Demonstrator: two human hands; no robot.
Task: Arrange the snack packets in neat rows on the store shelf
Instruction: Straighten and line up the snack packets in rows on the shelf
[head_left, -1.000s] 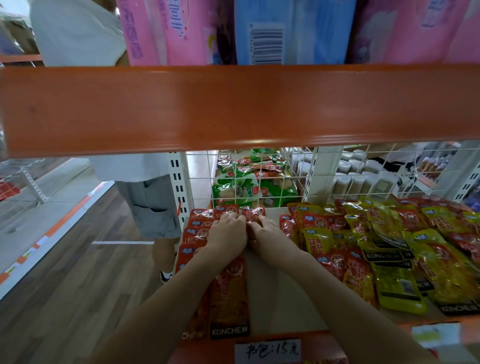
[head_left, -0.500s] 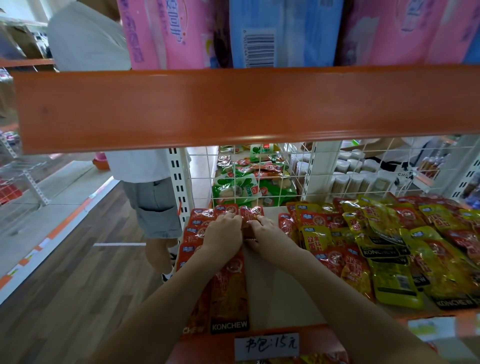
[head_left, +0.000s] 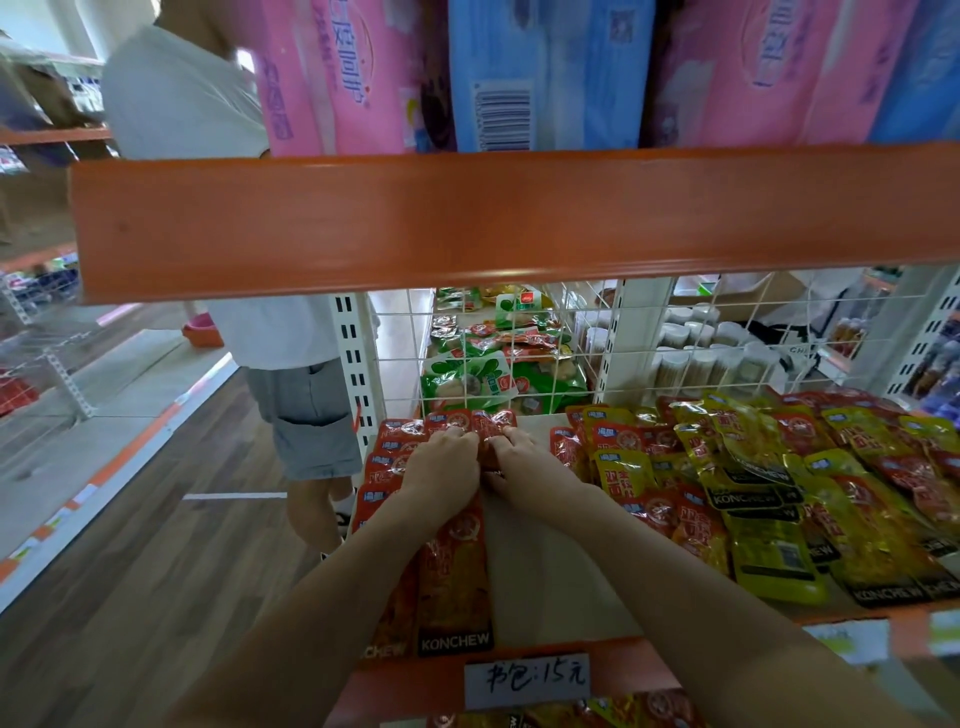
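Red snack packets (head_left: 453, 577) lie in overlapping rows along the left end of the shelf (head_left: 550, 587). My left hand (head_left: 445, 467) presses down on the rows, fingers curled over the packet tops. My right hand (head_left: 524, 465) sits close beside it, and its fingertips pinch a red packet (head_left: 493, 423) at the far end of the row. To the right lies a loose heap of yellow and red packets (head_left: 769, 499). Bare shelf board shows between the rows and the heap.
The orange beam (head_left: 493, 218) of the shelf above hangs low over my hands, with pink and blue packs on it. A white wire grid (head_left: 597, 358) closes the back. A person (head_left: 291, 374) in grey shorts stands in the aisle at left. A handwritten price tag (head_left: 527, 678) sits on the front edge.
Both hands have stayed together on the far end of the red rows, with only slight finger movement. My head has shifted a little. The person in the aisle has moved slightly.
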